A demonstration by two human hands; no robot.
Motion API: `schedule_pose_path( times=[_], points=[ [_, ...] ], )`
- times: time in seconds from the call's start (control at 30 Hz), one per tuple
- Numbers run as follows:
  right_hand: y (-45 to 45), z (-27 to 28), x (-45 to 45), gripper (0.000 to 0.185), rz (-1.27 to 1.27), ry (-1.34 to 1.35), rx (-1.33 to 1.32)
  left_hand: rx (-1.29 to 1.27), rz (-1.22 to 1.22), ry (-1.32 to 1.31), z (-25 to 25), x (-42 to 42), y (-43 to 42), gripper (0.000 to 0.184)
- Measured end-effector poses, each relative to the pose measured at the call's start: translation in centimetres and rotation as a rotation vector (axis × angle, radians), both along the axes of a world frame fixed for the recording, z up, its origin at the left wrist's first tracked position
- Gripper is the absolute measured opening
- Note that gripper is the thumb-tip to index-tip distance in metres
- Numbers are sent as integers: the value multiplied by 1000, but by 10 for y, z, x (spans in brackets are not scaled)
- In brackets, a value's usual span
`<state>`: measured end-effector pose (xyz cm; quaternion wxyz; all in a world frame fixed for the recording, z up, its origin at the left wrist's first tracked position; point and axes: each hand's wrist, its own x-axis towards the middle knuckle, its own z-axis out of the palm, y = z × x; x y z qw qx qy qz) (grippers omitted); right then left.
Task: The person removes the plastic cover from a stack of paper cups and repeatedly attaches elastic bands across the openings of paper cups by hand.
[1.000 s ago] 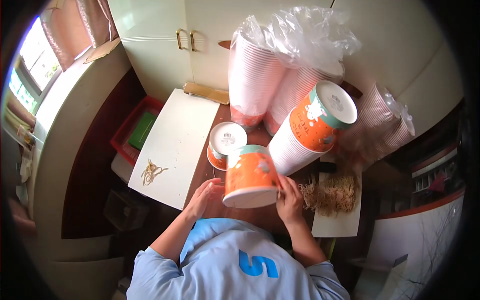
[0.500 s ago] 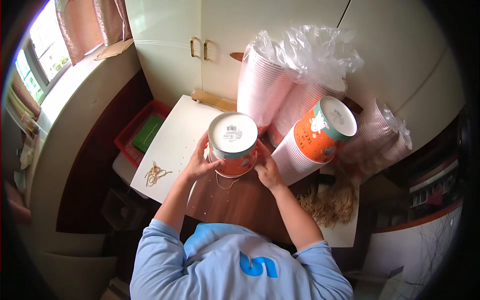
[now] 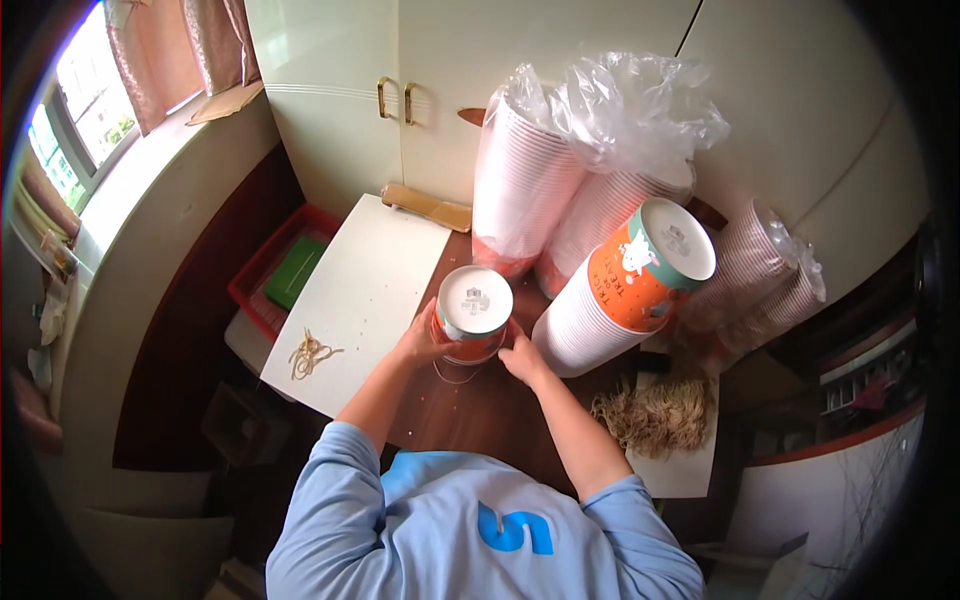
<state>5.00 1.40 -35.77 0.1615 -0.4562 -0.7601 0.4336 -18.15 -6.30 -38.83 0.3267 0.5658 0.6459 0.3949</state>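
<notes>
An orange paper bucket (image 3: pixel 476 303) is upside down in front of me, its white printed base facing up. My left hand (image 3: pixel 424 336) is wrapped round its left side. At the right side, the fingers of my right hand (image 3: pixel 522 357) are closed against the bucket near its lower edge. A thin cord handle (image 3: pixel 457 381) loops out below, on the near side. To the right leans a tall stack of nested paper buckets (image 3: pixel 580 325), topped by an orange "Trick or Treat" bucket (image 3: pixel 628 278) with its base up.
Plastic-wrapped bucket stacks (image 3: pixel 525 180) stand behind, against the cabinet (image 3: pixel 330 140). A bundle of tan cords (image 3: pixel 655 418) lies at right, and a few loose cords (image 3: pixel 310 355) rest on the white board (image 3: pixel 370 290). A red basket (image 3: pixel 265 265) is at the left.
The bucket in my hands has moved down, away from my head, toward the brown tabletop. Both hands have moved down with it.
</notes>
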Motion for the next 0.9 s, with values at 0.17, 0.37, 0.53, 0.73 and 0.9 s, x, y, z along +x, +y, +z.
schedule_pose_path(
  times=[0.17,0.37,0.53,0.73,0.9],
  points=[
    [-40,44,21,39,-71,144,194,64,292,80,-49,7,-39,84],
    [-52,207,91,34,-277,36,1134,84,126,130,-13,45,-111,58],
    [-5,260,111,40,-345,-203,1334,-46,-11,-80,10,85,-113,47],
    [16,260,114,26,-309,75,1168,59,-228,-71,37,105,-94,39],
    [12,294,117,22,-346,132,1176,33,-246,-69,63,110,-86,39]
  ],
)
